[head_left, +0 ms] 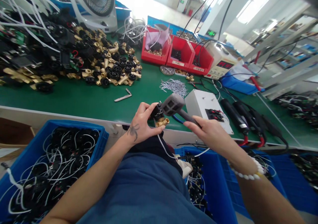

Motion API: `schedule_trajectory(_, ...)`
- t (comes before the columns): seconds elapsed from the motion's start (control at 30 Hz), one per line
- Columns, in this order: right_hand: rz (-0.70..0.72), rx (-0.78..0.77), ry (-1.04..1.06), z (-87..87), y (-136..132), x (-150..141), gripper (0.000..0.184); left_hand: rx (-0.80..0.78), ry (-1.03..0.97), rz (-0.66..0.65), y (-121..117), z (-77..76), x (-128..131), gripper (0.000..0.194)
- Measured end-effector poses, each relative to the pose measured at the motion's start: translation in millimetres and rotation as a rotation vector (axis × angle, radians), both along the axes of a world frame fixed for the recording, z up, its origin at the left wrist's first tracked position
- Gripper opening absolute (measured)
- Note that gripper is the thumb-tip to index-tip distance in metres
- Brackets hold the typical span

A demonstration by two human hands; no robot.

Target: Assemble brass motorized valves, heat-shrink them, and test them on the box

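At the front edge of the green bench, my left hand (142, 121) grips a black valve with a brass body (162, 121). A white cable (162, 145) hangs down from it. My right hand (208, 131) is closed round the handle of a dark grey hammer (174, 104). The hammer's head is just over the black part of the valve; whether they touch I cannot tell. Behind the hammer lies a heap of small silver pins (174, 86). An L-shaped metal key (123, 96) rests to the left on the bench.
Piled brass and black valves (111, 65) cover the back left, with a white fan (95, 5) behind. Red bins (181, 55) line the back. To the right stand a grey switch box (198, 101) and black electric screwdrivers (235, 116). Blue crates (103, 134) sit below the bench.
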State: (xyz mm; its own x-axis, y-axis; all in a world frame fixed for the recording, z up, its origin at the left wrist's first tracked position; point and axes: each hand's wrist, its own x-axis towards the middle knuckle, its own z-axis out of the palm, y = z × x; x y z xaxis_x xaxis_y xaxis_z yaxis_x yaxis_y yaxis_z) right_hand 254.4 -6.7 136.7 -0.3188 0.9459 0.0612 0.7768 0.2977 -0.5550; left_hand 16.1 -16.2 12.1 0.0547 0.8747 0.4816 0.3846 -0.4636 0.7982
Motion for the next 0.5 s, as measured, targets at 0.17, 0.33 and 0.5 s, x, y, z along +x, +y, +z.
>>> schedule_trajectory(0.17,-0.095,0.089,0.15,2.3,-1.2,5.1,0.056,-0.01,-0.011,-0.011,-0.4,0.7,-0.5,0.073)
schedule_trajectory(0.33,-0.06,0.017,0.094,-6.0,-3.5,0.9,0.06,-0.022,0.0,-0.006,-0.2,1.8,-0.7,0.073)
schedule_trajectory(0.5,-0.052,0.042,0.019,-2.5,-4.0,1.8,0.06,-0.015,-0.009,-0.004,-1.0,1.8,-0.2,0.072)
